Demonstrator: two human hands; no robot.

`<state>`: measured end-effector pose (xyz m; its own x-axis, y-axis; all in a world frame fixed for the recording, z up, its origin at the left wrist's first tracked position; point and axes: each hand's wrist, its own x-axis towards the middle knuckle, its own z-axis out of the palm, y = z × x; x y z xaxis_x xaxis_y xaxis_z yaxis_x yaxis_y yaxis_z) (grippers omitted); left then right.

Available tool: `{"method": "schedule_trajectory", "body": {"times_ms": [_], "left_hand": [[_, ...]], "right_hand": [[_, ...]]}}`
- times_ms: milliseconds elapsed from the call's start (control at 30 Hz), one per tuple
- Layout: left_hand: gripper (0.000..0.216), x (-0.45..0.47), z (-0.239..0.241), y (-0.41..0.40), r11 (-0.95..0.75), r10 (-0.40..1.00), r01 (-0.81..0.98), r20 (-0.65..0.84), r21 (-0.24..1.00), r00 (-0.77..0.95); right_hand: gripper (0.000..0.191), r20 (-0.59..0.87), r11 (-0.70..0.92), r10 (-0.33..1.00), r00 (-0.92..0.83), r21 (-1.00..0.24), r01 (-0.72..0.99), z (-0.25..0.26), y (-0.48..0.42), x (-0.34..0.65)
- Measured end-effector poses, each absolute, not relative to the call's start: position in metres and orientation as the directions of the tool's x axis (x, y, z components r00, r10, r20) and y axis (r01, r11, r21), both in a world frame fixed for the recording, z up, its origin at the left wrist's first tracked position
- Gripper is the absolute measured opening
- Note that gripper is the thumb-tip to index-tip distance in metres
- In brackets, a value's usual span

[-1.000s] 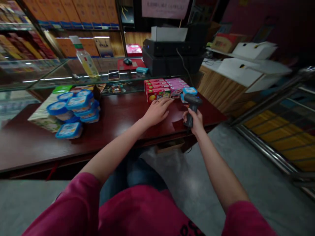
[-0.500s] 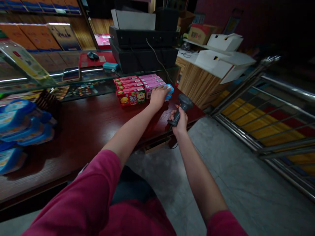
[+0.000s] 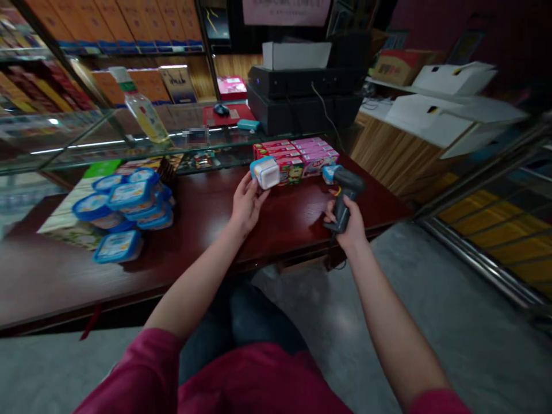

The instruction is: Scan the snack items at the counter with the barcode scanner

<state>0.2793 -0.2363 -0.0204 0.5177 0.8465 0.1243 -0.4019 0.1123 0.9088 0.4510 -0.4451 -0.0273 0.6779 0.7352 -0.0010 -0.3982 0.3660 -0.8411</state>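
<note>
No legible print on held tub [image 3: 266, 172], boxes [image 3: 307, 156], sign [image 3: 284, 10]

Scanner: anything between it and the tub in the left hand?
Nothing clearly. The left hand holds the tub above the table, with the scanner in the right hand beside it. Stacked boxes and a second blue tub sit close behind that gap.

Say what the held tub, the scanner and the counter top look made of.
The small white tub with blue rim, in the left hand: probably thin plastic, smooth. The dark grey handheld scanner, in the right hand: moulded matt plastic, likely. The dark red counter top: seemingly lacquered wood or veneer; it shows glossy reflections.
</note>
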Motion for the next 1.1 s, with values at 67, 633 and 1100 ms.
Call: {"method": "schedule_trajectory", "body": {"times_ms": [67, 633, 1100], "left_hand": [[0.03, 0.247, -0.02, -0.218, 0.175, 0.887, -0.465, 0.066, 0.868, 0.457], [0.038, 0.146, -0.034, -0.149, 0.415, 0.879, -0.576, -0.148, 0.704, 0.453], [0.031, 0.143, -0.023, -0.153, 0.559, 0.828, -0.689, -0.258, 0.462, 0.498]], "right_hand": [[0.037, -0.019, 0.283, 0.838, 0.545, -0.839, -0.465, -0.023, -0.424, 0.42], [0.048, -0.01, 0.04, 0.993, 0.121, -0.914, -0.404, -0.032, -0.313, 0.282], [0.047, -0.011, 0.029, 0.994, 0.105, -0.93, -0.367, -0.032, -0.316, 0.28]]}}
